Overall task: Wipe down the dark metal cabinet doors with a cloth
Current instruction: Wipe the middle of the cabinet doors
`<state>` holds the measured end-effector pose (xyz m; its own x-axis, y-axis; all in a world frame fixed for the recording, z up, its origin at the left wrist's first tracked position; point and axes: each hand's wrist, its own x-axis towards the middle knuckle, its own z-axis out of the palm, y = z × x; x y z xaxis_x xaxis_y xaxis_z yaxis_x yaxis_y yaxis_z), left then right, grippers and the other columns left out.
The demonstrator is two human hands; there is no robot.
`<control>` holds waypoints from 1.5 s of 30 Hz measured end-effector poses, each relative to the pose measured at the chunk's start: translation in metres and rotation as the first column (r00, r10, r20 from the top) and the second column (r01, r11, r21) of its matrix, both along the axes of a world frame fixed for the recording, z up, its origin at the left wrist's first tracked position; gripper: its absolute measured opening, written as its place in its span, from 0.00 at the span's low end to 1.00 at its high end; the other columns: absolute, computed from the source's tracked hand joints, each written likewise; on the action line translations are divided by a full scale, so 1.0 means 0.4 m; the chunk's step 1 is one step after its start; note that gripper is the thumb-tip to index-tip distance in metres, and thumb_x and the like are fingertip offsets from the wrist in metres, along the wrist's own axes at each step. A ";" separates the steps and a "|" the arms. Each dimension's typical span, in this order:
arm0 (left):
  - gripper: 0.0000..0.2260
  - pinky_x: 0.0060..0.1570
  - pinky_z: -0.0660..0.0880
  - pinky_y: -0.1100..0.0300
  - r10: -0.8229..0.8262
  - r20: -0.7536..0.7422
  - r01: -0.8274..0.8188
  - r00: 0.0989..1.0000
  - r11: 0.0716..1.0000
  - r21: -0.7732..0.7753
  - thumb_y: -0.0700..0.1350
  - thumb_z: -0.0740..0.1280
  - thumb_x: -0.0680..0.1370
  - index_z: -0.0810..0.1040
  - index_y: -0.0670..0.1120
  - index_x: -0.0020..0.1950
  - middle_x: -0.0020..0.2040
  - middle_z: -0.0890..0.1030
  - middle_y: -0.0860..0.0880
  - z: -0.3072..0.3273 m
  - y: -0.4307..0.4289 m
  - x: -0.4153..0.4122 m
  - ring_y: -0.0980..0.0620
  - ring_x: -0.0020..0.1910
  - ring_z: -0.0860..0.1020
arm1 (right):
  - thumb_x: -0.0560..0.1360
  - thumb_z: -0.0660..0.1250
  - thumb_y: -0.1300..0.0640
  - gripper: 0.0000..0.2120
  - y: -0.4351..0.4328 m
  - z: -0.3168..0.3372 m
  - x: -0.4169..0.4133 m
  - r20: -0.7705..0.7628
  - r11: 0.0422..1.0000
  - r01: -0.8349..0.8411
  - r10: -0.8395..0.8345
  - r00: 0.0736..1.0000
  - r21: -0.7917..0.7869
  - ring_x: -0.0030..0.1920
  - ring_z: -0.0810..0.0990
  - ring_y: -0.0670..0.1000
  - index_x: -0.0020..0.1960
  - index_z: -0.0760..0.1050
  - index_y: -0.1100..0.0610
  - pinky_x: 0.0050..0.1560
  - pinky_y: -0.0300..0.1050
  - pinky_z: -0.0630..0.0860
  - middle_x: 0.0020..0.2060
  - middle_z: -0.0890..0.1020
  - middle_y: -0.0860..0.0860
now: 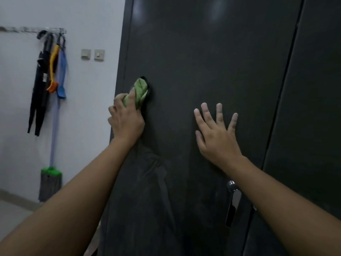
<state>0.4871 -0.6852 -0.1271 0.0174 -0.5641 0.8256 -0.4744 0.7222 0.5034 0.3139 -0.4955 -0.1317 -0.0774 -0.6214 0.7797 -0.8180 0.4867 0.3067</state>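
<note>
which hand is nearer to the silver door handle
Right. The right hand lies flat on the dark door just above the silver handle. The left hand holds the green cloth farther off, up by the door's left edge.

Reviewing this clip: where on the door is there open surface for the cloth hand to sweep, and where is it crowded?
Open: the upper door above both hands, and the strip between the left hand gripping the cloth and the spread right hand. Crowded: lower right, around the handle beside the right forearm.
</note>
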 end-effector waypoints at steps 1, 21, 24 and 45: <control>0.28 0.56 0.70 0.37 -0.005 -0.020 0.005 1.000 1.000 -0.003 0.43 0.62 0.78 0.60 0.53 0.77 0.71 0.62 0.42 0.003 0.001 -0.006 0.35 0.61 0.66 | 0.80 0.50 0.46 0.31 -0.006 -0.004 -0.004 -0.010 1.000 0.006 -0.006 1.000 -0.011 0.80 0.42 0.62 0.81 0.49 0.50 0.71 0.75 0.41 0.81 0.49 0.49; 0.26 0.58 0.71 0.39 -0.056 -0.054 0.054 0.997 0.998 -0.037 0.39 0.61 0.79 0.63 0.45 0.77 0.69 0.66 0.38 -0.235 -0.122 0.082 0.34 0.59 0.68 | 0.77 0.55 0.52 0.31 -0.063 -0.062 0.030 0.029 0.982 -0.074 0.080 0.996 -0.177 0.80 0.46 0.59 0.80 0.56 0.47 0.72 0.73 0.40 0.81 0.53 0.48; 0.26 0.57 0.71 0.38 -0.037 -0.045 0.038 0.998 0.999 0.018 0.38 0.62 0.79 0.63 0.45 0.77 0.70 0.66 0.37 -0.318 -0.085 0.057 0.34 0.58 0.68 | 0.78 0.55 0.53 0.30 -0.062 -0.067 0.026 0.010 0.982 -0.085 0.088 0.996 -0.167 0.80 0.48 0.59 0.80 0.58 0.47 0.71 0.74 0.41 0.80 0.55 0.48; 0.22 0.58 0.71 0.43 -0.115 -0.100 0.115 0.988 0.993 -0.006 0.53 0.56 0.83 0.75 0.40 0.69 0.63 0.70 0.35 -0.333 0.032 -0.028 0.38 0.59 0.68 | 0.83 0.58 0.54 0.28 -0.018 -0.048 0.032 0.078 0.996 -0.087 0.090 0.993 -0.032 0.80 0.45 0.56 0.80 0.54 0.44 0.73 0.70 0.41 0.81 0.50 0.46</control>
